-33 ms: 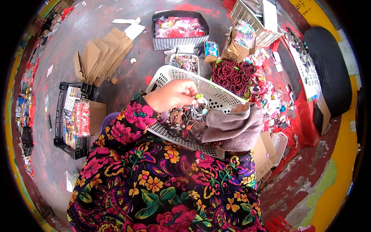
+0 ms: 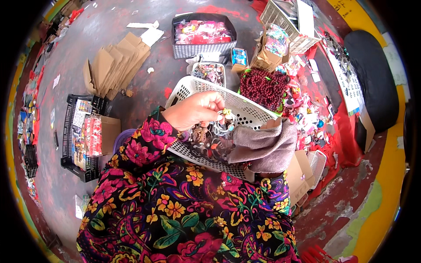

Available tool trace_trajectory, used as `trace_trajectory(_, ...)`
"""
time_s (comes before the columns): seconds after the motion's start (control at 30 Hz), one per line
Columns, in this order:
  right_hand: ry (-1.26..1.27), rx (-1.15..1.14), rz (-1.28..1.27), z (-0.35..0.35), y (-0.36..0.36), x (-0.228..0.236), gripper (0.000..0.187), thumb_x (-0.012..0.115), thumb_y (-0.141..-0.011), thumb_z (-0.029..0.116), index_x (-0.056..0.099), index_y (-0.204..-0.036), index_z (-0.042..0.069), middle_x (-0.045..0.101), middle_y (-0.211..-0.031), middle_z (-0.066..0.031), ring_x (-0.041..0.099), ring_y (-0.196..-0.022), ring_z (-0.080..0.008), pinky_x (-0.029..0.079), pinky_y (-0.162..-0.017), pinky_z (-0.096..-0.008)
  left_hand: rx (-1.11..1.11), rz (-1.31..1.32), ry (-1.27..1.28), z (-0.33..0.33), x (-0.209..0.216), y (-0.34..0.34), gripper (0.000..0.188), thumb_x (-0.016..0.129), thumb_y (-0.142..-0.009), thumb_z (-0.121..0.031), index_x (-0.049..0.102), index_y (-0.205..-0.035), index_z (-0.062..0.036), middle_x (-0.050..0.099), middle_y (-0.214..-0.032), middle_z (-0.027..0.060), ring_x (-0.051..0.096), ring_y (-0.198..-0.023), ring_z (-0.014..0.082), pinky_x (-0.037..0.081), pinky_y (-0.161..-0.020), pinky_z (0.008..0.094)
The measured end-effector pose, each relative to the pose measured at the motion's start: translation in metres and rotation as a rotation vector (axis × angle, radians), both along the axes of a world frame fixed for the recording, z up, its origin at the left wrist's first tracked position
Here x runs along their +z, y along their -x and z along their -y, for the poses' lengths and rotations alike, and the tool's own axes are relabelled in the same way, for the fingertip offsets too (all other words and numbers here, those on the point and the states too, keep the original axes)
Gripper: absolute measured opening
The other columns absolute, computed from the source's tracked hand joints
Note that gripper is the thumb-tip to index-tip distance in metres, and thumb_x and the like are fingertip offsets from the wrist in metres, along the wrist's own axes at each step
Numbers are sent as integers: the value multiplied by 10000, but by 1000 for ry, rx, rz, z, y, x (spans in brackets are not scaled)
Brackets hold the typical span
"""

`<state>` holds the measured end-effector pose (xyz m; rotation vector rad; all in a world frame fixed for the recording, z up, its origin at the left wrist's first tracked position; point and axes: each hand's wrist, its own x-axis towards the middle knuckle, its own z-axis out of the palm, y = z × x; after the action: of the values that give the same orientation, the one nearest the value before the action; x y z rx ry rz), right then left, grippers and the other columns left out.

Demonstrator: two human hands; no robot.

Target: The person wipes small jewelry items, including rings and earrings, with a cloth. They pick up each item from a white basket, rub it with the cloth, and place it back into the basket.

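Note:
A white perforated plastic basket [image 2: 247, 104] rests tilted on my lap, with a heap of small metal and bead trinkets [image 2: 209, 139] in it. My left hand [image 2: 195, 111], coming out of a floral sleeve, is over the basket. Its fingers pinch a small ring trinket with a yellow piece [image 2: 226, 113], and thin silvery loops hang just below. My right hand [image 2: 274, 124] is almost wholly covered by a grey-brown sleeve [image 2: 263, 147] at the basket's right rim. Only a sliver of it shows, so its grip is hidden.
A mound of dark red beads [image 2: 265, 85] lies just beyond the basket. Further back are a small tray of trinkets [image 2: 210, 72], a grey checked box of pink packets [image 2: 201, 35] and a white wire basket [image 2: 294, 22]. Flattened cardboard [image 2: 116, 65] and a black crate [image 2: 81, 136] lie left.

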<state>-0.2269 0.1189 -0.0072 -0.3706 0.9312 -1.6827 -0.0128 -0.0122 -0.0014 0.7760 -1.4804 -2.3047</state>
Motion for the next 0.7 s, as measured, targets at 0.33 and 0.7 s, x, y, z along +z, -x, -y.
trace_trajectory(0.33, 111, 192, -768, 38, -16, 33, 150, 501, -778, 37, 577, -903, 4, 617, -776, -94, 606, -673, -187, 493, -606, -294, 192, -343, -612, -2, -18, 5, 210, 528, -888, -45, 543, -1091, 7, 602, -987, 101, 586, -879, 158, 479, -778, 263)
trace_trajectory(0.7, 186, 208, -1822, 49, -19, 35, 205, 605, -657, 80, 609, -860, 55, 595, -752, -112, 597, -706, -241, 476, -609, -318, 286, -367, -687, -11, -20, 16, 155, 505, -907, -75, 551, -1030, 8, 577, -887, 74, 525, -756, 118, 418, -629, 226)
